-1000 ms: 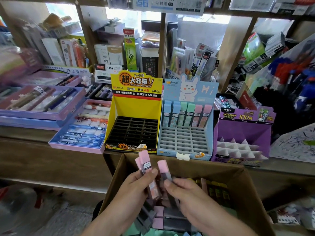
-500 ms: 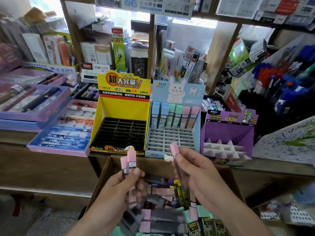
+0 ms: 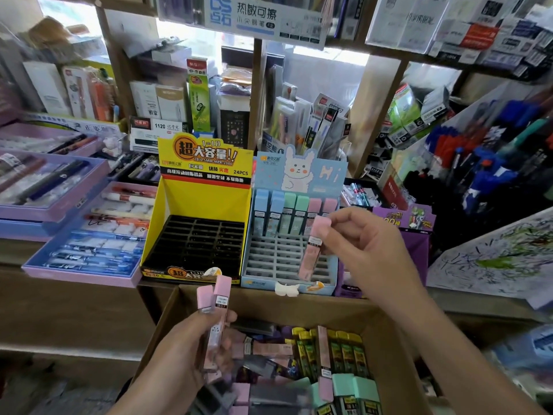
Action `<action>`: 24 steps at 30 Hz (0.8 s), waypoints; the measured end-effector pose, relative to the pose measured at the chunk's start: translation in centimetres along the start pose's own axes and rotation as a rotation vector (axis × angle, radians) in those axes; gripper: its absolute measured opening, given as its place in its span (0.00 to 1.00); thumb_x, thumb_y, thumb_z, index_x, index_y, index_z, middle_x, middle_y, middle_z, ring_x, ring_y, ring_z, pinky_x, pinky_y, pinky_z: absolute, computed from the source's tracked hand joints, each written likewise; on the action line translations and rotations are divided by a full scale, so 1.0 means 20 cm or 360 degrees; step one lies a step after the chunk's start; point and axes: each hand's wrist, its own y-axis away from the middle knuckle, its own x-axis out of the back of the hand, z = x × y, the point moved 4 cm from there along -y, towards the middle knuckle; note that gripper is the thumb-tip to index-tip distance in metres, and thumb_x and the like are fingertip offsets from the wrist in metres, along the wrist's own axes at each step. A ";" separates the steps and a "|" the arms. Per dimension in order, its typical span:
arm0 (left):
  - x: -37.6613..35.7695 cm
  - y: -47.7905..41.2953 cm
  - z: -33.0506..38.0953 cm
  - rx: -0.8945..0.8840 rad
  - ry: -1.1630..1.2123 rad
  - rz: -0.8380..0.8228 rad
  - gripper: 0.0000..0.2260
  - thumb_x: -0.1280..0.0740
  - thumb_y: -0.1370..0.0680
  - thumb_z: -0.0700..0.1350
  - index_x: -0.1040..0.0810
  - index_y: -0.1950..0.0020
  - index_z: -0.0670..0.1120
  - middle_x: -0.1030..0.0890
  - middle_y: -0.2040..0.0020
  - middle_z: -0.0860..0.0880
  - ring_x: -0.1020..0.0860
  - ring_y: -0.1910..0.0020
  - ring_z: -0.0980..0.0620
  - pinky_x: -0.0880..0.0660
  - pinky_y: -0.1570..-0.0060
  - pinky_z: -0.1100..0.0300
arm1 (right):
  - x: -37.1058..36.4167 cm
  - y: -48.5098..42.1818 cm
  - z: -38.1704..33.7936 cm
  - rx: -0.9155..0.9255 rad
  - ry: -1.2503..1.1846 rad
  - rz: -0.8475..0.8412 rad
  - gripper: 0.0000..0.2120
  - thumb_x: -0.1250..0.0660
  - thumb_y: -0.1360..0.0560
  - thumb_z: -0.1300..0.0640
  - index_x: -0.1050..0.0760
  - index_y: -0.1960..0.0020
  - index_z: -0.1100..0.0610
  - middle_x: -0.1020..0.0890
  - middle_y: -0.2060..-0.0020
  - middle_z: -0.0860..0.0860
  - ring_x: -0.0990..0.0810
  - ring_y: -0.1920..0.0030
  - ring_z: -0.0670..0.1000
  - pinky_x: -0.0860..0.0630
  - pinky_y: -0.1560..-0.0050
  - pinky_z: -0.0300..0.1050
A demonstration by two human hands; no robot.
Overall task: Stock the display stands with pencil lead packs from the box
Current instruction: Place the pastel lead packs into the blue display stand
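Pinching a pink pencil lead pack [image 3: 312, 253] by its capped top with the right hand [image 3: 368, 244], hanging it tilted over the grid of the light-blue bunny display stand [image 3: 266, 259]. Gripping two more pink packs [image 3: 217, 304] upright in the left hand [image 3: 185, 354], above the cardboard box [image 3: 299, 304] of mixed packs, in front of the yellow display stand [image 3: 203, 202].
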 end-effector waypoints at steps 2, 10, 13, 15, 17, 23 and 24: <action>0.02 -0.02 -0.01 -0.0005 -0.0003 -0.0009 0.17 0.31 0.28 0.47 0.21 0.48 0.34 0.27 0.71 0.41 0.32 0.80 0.48 0.29 0.78 0.59 | 0.05 -0.07 -0.04 0.0109 0.0118 0.0029 0.02 0.27 0.21 0.52 0.16 0.51 0.50 0.13 0.59 0.48 0.15 0.57 0.49 0.17 0.54 0.45; 0.07 -0.06 -0.01 -0.0121 -0.0119 -0.0086 0.18 0.26 0.33 0.52 0.17 0.52 0.39 0.23 0.68 0.43 0.26 0.76 0.50 0.28 0.74 0.57 | 0.17 -0.33 -0.06 0.0273 0.0553 0.0035 0.03 0.24 0.25 0.61 0.16 0.52 0.57 0.15 0.59 0.54 0.18 0.59 0.54 0.20 0.59 0.39; 0.07 -0.06 -0.01 -0.0127 -0.0134 -0.0079 0.18 0.26 0.33 0.50 0.18 0.51 0.39 0.24 0.68 0.43 0.27 0.76 0.50 0.29 0.74 0.58 | 0.19 -0.40 -0.03 0.0230 0.0648 0.0004 0.03 0.22 0.26 0.59 0.16 0.54 0.54 0.15 0.61 0.49 0.18 0.60 0.48 0.21 0.59 0.37; 0.07 -0.06 -0.01 -0.0138 -0.0142 -0.0063 0.17 0.25 0.32 0.47 0.20 0.49 0.37 0.24 0.68 0.43 0.27 0.77 0.50 0.29 0.74 0.58 | 0.20 -0.43 0.00 0.0214 0.0727 -0.0019 0.04 0.21 0.27 0.59 0.16 0.56 0.53 0.15 0.61 0.46 0.18 0.60 0.44 0.23 0.58 0.33; 0.07 -0.06 -0.01 -0.0149 -0.0132 -0.0044 0.20 0.26 0.33 0.48 0.22 0.49 0.37 0.25 0.69 0.42 0.28 0.78 0.50 0.29 0.75 0.59 | 0.20 -0.44 0.02 0.0213 0.0779 -0.0027 0.04 0.21 0.28 0.59 0.15 0.56 0.53 0.15 0.62 0.46 0.19 0.60 0.44 0.25 0.58 0.30; 0.06 -0.07 0.00 -0.0190 -0.0133 -0.0020 0.21 0.28 0.35 0.50 0.21 0.49 0.36 0.23 0.69 0.43 0.26 0.78 0.51 0.28 0.76 0.60 | 0.20 -0.45 0.08 0.0139 0.0850 -0.0096 0.04 0.20 0.28 0.57 0.15 0.58 0.52 0.15 0.62 0.46 0.19 0.60 0.45 0.23 0.56 0.35; 0.06 -0.07 0.00 -0.0190 -0.0133 -0.0018 0.21 0.28 0.34 0.50 0.21 0.49 0.36 0.23 0.69 0.43 0.26 0.78 0.51 0.28 0.76 0.60 | 0.19 -0.45 0.08 0.0136 0.0859 -0.0098 0.04 0.20 0.28 0.57 0.15 0.58 0.52 0.14 0.62 0.46 0.18 0.59 0.45 0.21 0.55 0.38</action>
